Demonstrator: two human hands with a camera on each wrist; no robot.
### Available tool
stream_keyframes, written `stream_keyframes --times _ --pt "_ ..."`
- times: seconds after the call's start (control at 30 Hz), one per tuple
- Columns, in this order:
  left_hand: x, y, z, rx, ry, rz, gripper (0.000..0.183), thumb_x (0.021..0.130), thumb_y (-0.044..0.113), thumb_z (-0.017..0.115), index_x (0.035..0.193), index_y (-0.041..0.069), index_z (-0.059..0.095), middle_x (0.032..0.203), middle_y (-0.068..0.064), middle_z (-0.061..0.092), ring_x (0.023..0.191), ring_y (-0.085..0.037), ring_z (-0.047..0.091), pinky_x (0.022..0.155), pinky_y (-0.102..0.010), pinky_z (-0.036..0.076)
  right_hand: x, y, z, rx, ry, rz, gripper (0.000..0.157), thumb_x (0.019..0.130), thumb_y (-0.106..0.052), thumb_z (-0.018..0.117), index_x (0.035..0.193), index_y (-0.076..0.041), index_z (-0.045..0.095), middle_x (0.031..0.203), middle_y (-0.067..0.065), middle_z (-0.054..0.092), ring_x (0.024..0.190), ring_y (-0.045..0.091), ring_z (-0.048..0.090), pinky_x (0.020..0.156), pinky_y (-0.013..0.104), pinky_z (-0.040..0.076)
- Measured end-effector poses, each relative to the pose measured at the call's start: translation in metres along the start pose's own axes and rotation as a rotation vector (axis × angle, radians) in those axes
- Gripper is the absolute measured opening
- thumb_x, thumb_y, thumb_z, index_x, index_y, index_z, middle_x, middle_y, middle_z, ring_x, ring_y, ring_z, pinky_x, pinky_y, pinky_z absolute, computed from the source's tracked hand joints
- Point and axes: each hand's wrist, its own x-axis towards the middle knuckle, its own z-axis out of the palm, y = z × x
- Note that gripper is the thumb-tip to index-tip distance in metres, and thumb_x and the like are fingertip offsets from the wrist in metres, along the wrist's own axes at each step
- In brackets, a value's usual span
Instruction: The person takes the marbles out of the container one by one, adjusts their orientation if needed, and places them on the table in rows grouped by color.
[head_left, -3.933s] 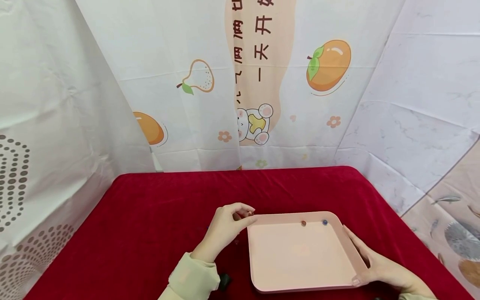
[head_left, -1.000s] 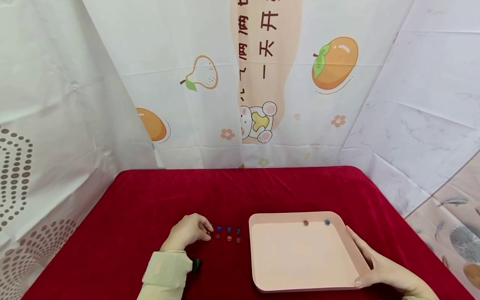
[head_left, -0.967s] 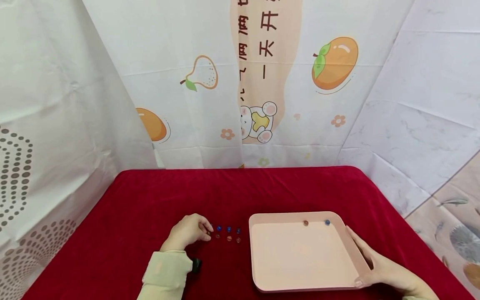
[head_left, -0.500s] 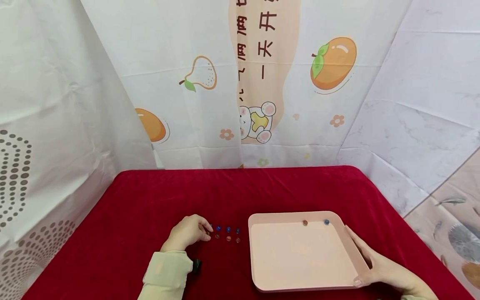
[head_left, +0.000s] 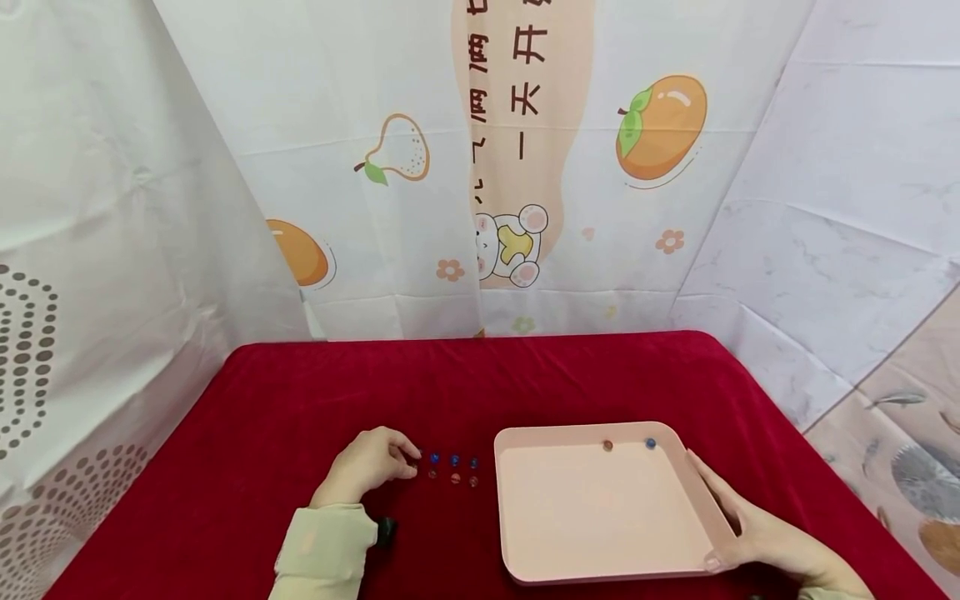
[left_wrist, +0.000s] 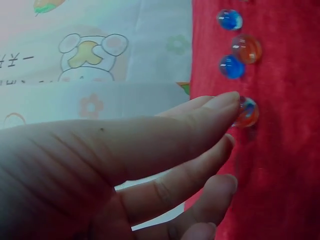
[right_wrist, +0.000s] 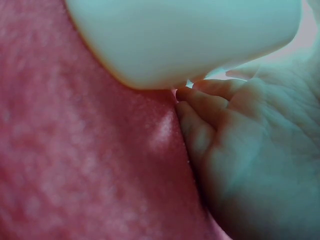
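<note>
My left hand (head_left: 371, 462) is at the left end of two short rows of glass marbles on the red cloth. Its thumb and forefinger pinch a clear marble with orange and blue swirls (left_wrist: 248, 112), low at the cloth; the forefinger's tip is mostly hidden behind the thumb in the left wrist view. The back row has blue marbles (head_left: 454, 460), the front row orange ones (head_left: 455, 479). At the right, my right hand (head_left: 765, 537) grips the pink tray (head_left: 600, 517), thumb over its near right rim, fingers along the outer wall.
Inside the tray, near its far wall, lie an orange marble (head_left: 607, 446) and a blue marble (head_left: 650, 443). Red velvet cloth (head_left: 360, 383) covers the table. White printed curtains (head_left: 337, 183) hang behind and at both sides.
About four seconds ago my left hand held a reddish marble at the tray's left rim; since then it has moved left to the rows' end. Lately it barely moves. The right hand stays put.
</note>
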Motion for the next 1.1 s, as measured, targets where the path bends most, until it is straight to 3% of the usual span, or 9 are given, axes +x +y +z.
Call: stream_keyframes --times 0.3,0.6,0.87,1.1 --pt "-0.009 0.012 -0.008 -0.072 0.013 0.065 0.015 0.081 0.018 0.081 0.095 0.016 0.076 0.076 0.003 0.066 0.070 -0.012 0.058 0.062 -0.031 0.047 0.000 -0.001 0.000 0.002 0.001 0.015 0.109 0.082 -0.004 0.065 0.159 -0.030 -0.007 0.157 -0.019 0.021 0.127 0.001 0.040 0.094 0.015 0.039" --pt "-0.010 0.031 -0.006 -0.132 0.171 0.117 0.012 0.085 0.021 0.078 0.096 0.020 0.075 0.081 0.007 0.067 0.070 -0.010 0.058 0.063 -0.029 0.047 0.001 -0.001 0.001 -0.015 -0.009 -0.028 0.109 0.082 -0.004 0.065 0.159 -0.027 -0.009 0.157 -0.018 0.022 0.128 0.000 0.040 0.095 0.014 0.041" --pt "-0.011 0.047 0.004 -0.235 0.269 0.199 0.012 0.085 0.023 0.079 0.096 0.021 0.076 0.080 0.009 0.067 0.072 -0.014 0.058 0.058 -0.027 0.047 0.000 -0.002 0.000 -0.017 0.001 -0.006 0.109 0.082 -0.004 0.065 0.159 -0.029 -0.007 0.157 -0.019 0.020 0.127 0.000 0.039 0.094 0.015 0.040" --pt "-0.017 0.064 0.017 -0.273 0.270 0.292 0.008 0.085 0.024 0.079 0.093 0.022 0.076 0.080 0.011 0.068 0.070 -0.010 0.058 0.061 -0.024 0.048 0.000 -0.002 0.000 -0.001 0.000 0.016 0.109 0.082 -0.004 0.065 0.159 -0.031 -0.007 0.157 -0.019 0.020 0.126 0.001 0.039 0.094 0.015 0.040"
